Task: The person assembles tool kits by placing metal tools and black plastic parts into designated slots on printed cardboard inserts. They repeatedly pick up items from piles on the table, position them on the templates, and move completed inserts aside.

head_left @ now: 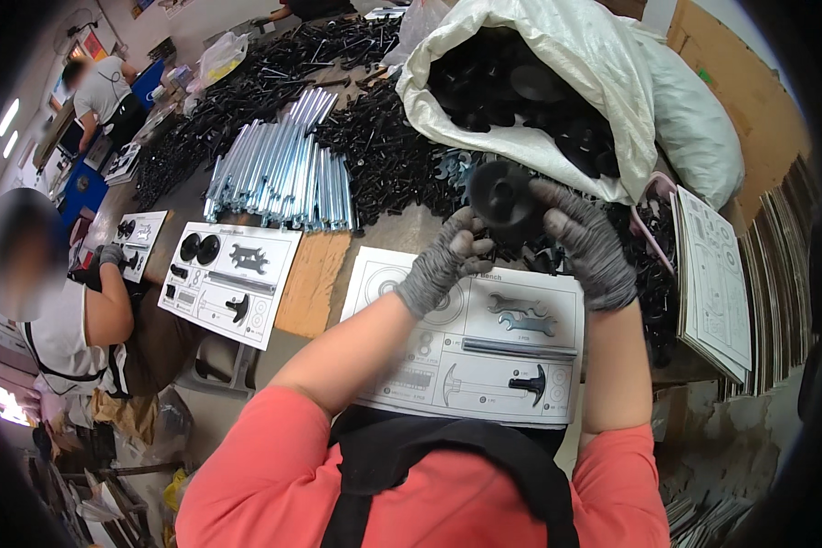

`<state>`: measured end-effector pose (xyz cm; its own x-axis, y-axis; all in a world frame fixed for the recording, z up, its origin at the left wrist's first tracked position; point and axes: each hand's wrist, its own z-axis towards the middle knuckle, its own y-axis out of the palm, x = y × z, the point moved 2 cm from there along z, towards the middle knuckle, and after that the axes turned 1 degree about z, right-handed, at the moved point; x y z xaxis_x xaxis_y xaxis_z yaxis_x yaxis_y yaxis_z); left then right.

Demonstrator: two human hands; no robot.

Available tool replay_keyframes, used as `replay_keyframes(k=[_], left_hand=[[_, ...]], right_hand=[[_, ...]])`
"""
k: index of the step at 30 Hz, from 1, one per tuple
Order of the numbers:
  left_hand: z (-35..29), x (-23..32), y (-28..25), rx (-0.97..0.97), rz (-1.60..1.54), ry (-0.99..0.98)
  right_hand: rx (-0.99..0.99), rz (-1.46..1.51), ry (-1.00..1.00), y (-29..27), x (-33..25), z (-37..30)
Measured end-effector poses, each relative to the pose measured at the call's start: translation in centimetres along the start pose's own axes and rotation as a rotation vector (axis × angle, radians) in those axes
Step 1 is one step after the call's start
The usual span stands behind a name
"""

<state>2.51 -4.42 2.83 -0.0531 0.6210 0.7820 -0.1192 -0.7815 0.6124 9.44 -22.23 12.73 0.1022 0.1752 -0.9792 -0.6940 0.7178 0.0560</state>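
Above the far edge of a printed card [402, 352], a black round disc [497, 194] with a dished centre is held between my two gloved hands. My right hand [594, 247] grips its right side with bent fingers. At its lower left edge, the curled fingers of my left hand [443, 262] close on the rim. On the card lie a grey open-ended wrench [526, 323], a silver tube [519, 349] and a black T-shaped part [528, 385]. The undersides of the fingers are hidden.
A white woven sack [626, 100] spills black discs. Silver tubes [283, 178] lie stacked beside heaps of black parts [384, 155]. Another card [228, 283] with parts lies left, near a seated co-worker [73, 315]. Stacked cards [714, 274] stand at the right.
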Motion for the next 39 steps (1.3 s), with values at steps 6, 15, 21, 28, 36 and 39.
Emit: replay_keyframes(k=[6, 15, 21, 28, 36, 39], left_hand=[[-3.0, 3.6, 0.5, 0.095, 0.278, -0.114], [-7.8, 8.1, -7.3, 0.536, 0.881, -0.201], [-9.0, 8.2, -6.8, 0.422, 1.792, -0.282], [-8.3, 6.6, -3.8, -0.036, 1.992, 0.095], [-9.1, 7.6, -3.5, 0.057, 1.945, -0.08], [-10.7, 7.9, -5.5, 0.254, 1.645, -0.011]], right_hand=[[0.192, 0.009, 0.09, 3.0, 7.2, -0.7], [0.117, -0.705, -0.438, 8.7, 9.0, -0.1], [-0.397, -1.294, -0.316, 10.2, 9.8, -2.6], [-0.339, -1.349, 0.092, 10.2, 10.8, -0.9], [-0.38, -1.254, 0.072, 10.2, 9.2, -1.4], [-0.227, -1.1, -0.067, 6.2, 10.3, -1.4]])
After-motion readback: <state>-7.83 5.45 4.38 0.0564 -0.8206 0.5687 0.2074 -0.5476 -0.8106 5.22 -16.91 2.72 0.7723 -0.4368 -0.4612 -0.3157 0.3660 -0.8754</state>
